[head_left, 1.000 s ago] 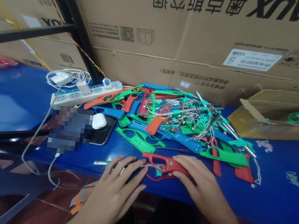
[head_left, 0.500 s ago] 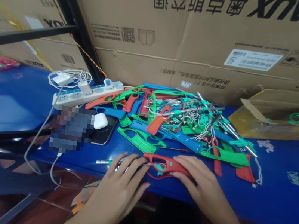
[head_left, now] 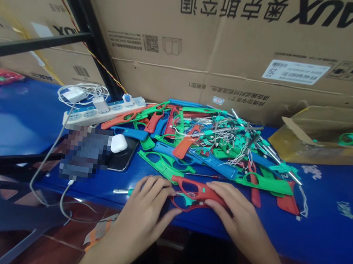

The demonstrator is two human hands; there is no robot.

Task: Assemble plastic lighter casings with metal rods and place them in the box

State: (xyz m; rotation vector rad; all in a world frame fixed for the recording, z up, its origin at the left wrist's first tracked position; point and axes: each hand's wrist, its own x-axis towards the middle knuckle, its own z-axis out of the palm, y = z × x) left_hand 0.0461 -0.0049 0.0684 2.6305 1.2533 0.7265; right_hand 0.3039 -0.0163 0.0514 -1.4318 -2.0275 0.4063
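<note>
A red plastic handle shell [head_left: 194, 190] lies at the front edge of the blue table [head_left: 322, 226]. My right hand [head_left: 237, 213] rests on its right end, fingers laid over it. My left hand [head_left: 147, 207] curls its fingers at the shell's left end, thumb under the edge, touching it. A thin metal rod with a green piece [head_left: 122, 191] lies just left of my left hand. Behind the shell is a heap of red, green and blue shells [head_left: 194, 148] mixed with metal rods and white wires.
A white power strip [head_left: 99, 111] with plugs and cables sits at the back left. A phone with a white earbud case [head_left: 117, 143] lies left of the heap. An open cardboard box [head_left: 329, 138] holds a green shell at right. Big cartons form the back wall.
My left hand slid right along the table edge and its fingers closed onto the left end of the red shell. My right hand stayed on the shell.
</note>
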